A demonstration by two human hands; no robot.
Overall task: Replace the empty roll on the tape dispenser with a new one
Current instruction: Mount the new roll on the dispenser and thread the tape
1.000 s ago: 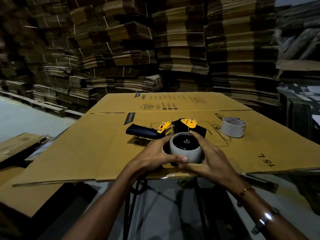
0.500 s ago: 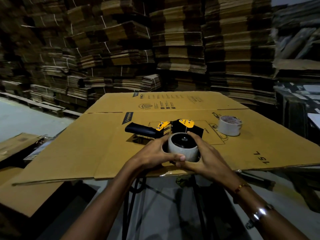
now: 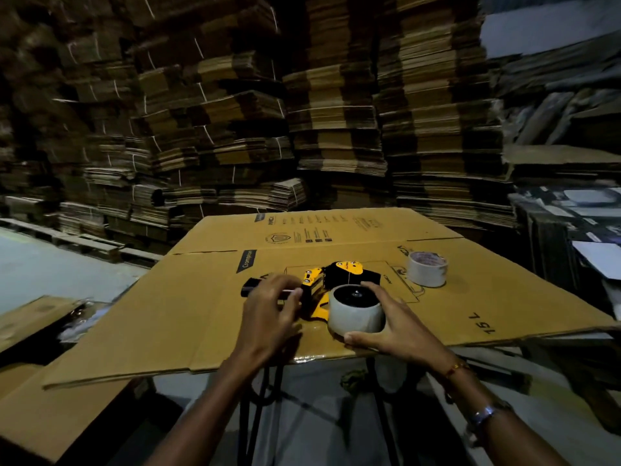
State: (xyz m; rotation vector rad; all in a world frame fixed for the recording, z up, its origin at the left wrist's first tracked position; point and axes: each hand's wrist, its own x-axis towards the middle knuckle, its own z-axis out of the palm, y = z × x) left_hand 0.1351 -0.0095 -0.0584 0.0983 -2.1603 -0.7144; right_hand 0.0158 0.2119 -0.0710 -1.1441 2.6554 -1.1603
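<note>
**boxguy22:** ok so what's on the left side, mid-frame?

**tapefan:** The left hand (image 3: 268, 311) is over the black handle (image 3: 250, 286) of the black-and-yellow handheld tape dispenser (image 3: 339, 280), which lies on its side on the flat brown cardboard sheet (image 3: 168, 324) used as a worktop. Fingers curl around the handle, so the grip looks closed on it, though it's a bit blurred there.

**boxguy22:** and centre frame?

**tapefan:** A fat roll of pale clear packing tape (image 3: 356, 312) sits on the dispenser's black hub, flat side up. The right hand (image 3: 400, 327) cups it from the right, thumb along the near bottom edge and fingers around the far side. That's a wide grip wrapped on the roll.

**boxguy22:** anything further right?

**tapefan:** Yeah, a thin white cardboard tape core (image 3: 427, 273) stands on the cardboard sheet toward the right, apart from the dispenser. A bracelet and a wristwatch show on the right forearm at lower right. Tall stacks of flattened brown cartons (image 3: 336, 129) fill the whole top of the frame.
</note>
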